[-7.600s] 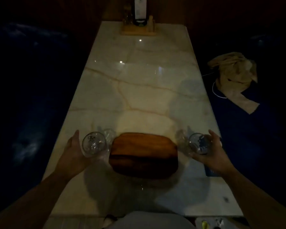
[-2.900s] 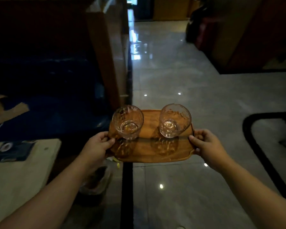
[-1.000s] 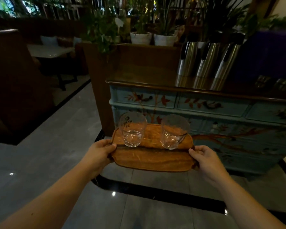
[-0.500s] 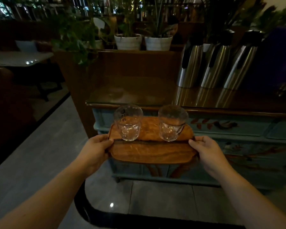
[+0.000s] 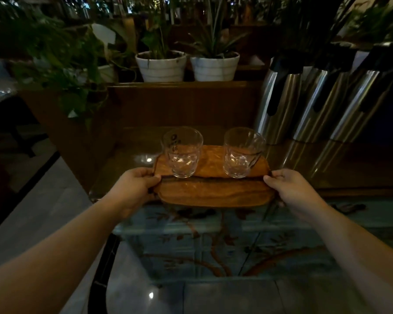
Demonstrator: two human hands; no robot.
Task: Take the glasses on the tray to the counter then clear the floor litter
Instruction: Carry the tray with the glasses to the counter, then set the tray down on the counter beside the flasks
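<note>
Over counter [image 5: 132, 152] (dim): both hands' fingers [image 5: 153, 177] clasp tray [image 5: 213, 191], two glasses [image 5: 183, 152] upright.

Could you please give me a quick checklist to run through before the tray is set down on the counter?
1. Left hand grips the tray: ok.
2. Right hand grips the other end: ok.
3. Left glass and right glass upright: ok.
4. Tray over the counter: ok.
5. Clear of the steel flasks: ok.
6. Tray already resting on the counter: cannot tell.
</note>
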